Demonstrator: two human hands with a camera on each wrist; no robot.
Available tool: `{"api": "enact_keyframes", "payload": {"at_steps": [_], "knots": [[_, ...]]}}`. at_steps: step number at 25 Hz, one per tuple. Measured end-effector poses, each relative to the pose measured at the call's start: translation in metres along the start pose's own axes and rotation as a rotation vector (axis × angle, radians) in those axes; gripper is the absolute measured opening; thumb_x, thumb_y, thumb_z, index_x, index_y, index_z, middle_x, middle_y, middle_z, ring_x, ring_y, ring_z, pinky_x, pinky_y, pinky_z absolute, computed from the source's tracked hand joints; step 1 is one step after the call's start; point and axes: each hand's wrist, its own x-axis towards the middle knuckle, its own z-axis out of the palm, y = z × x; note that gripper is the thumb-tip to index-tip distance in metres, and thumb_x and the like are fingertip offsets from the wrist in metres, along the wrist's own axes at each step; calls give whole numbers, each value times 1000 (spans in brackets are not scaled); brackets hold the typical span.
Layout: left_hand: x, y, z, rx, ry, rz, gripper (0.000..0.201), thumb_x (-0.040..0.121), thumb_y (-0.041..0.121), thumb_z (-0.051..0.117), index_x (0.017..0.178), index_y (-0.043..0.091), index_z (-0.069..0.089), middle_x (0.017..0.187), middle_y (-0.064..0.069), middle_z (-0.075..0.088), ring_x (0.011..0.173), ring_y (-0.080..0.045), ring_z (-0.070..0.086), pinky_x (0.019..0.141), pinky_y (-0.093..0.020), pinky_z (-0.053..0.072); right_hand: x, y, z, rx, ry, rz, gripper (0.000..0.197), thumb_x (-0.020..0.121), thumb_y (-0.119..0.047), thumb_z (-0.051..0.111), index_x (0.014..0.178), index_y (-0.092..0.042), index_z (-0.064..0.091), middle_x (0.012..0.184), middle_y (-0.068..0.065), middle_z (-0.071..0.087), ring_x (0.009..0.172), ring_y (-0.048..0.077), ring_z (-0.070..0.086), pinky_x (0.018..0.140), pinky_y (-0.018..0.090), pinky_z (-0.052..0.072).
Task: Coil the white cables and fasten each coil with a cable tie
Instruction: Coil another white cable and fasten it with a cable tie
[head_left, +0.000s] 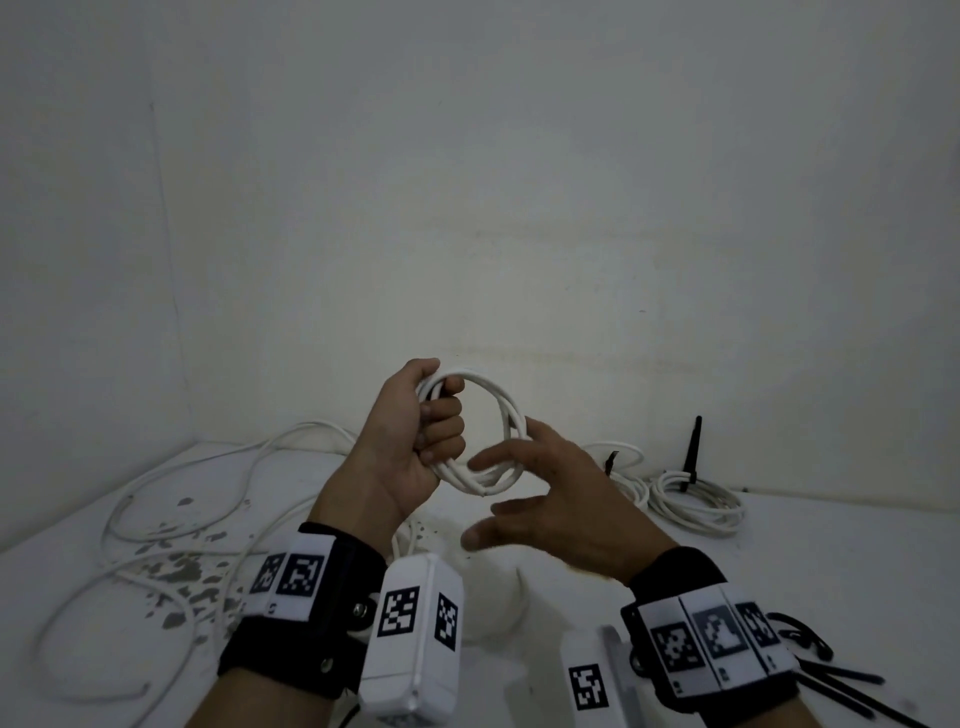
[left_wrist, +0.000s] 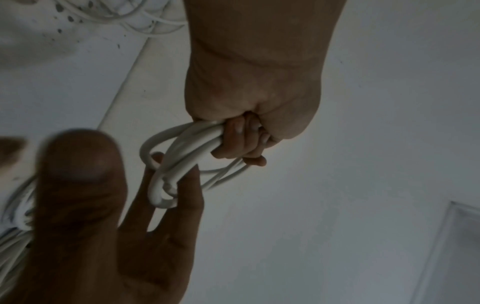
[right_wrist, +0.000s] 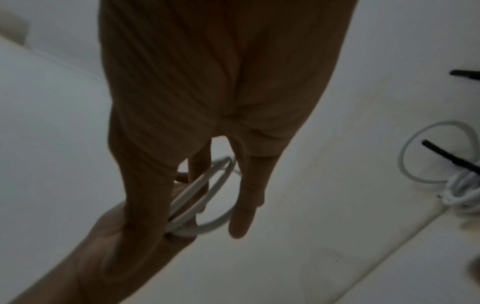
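— What do we have on the white bench (head_left: 779, 561)?

— Loose white cables (head_left: 171, 525) at left, tied coils (head_left: 696, 499) far right.

— And our hands?

— Our left hand (head_left: 410, 441) grips the white coil (head_left: 493, 426), raised above the bench. Our right hand (head_left: 550, 499) is spread, fingertips touching its strands.

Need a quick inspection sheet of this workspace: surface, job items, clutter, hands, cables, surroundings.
Surface: white tabletop, dark chipped patches at left.
Job's things: white cable coil held in the air; two tied white coils at back right, black ties on them; loose black cable ties at front right.
Clutter: nothing seen.
Hands: left hand grips the held coil; right hand open, fingers at the coil's lower loops.
Cables: uncoiled white cable sprawled at left.
Surroundings: plain white walls, corner at left.
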Motion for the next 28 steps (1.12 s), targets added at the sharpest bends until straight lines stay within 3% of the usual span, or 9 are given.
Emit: {"api": "enact_keyframes", "payload": {"at_steps": [2,3,6,9,11,15,20,23,28], "knots": [[0,1,-1,-5,-2,-9,38,98,30,38,67,13,49,41,9,25,26,-4,18,26,-16,14,0,0,-3,-100,3,5,34,65,-37,91,96,-40,76,125,-21,52,111,-18,48,90,2,37],[0,1,-2,-10,0,-12,38,98,30,38,67,13,49,41,9,25,26,-4,18,26,-16,14,0,0,-5,-119,26,8,32,68,-38,89,97,-41,77,128,-23,49,108,-20,49,89,0,36],[0,0,-3,2,12,-21,38,99,30,37,67,13,49,40,9,25,26,-4,18,26,-15,14,-1,-2,-7,-120,-1,45,31,70,-43,86,100,-41,78,128,-31,42,89,-8,63,83,12,46],[0,-2,-5,18,22,-30,39,99,29,37,66,13,49,40,9,25,26,-4,18,25,-16,14,-2,-1,-8,-137,-74,70,31,74,-44,84,104,-42,76,126,-32,40,81,-2,64,73,12,46],[1,-2,-5,41,23,-39,39,99,29,38,66,13,49,41,9,24,26,-3,17,26,-16,14,-2,0,-8,-131,-69,72,29,73,-44,84,101,-42,77,121,-27,43,84,1,62,69,13,49],[1,-4,-2,84,35,-55,39,99,31,40,66,13,49,41,9,24,28,-3,17,25,-16,15,-1,6,2,-150,37,59,30,63,-49,88,88,-38,76,113,-9,46,93,6,54,78,27,56],[3,-11,6,257,99,-18,41,100,34,42,67,12,53,44,9,24,31,-4,15,27,-16,16,-3,9,6,-196,66,84,27,65,-51,86,87,-39,74,115,-7,47,92,2,54,74,12,49],[4,-12,5,251,146,3,41,101,34,41,70,10,54,44,8,25,31,-4,16,28,-15,18,-4,11,6,-237,83,58,23,71,-52,83,89,-39,75,118,-9,52,93,-2,58,81,14,48],[4,-10,3,224,223,10,41,102,35,40,74,10,55,45,6,38,30,-4,25,28,-15,23,-1,13,15,-240,96,-8,13,79,-51,76,84,-41,70,116,-8,56,96,-1,58,82,11,49]]}}
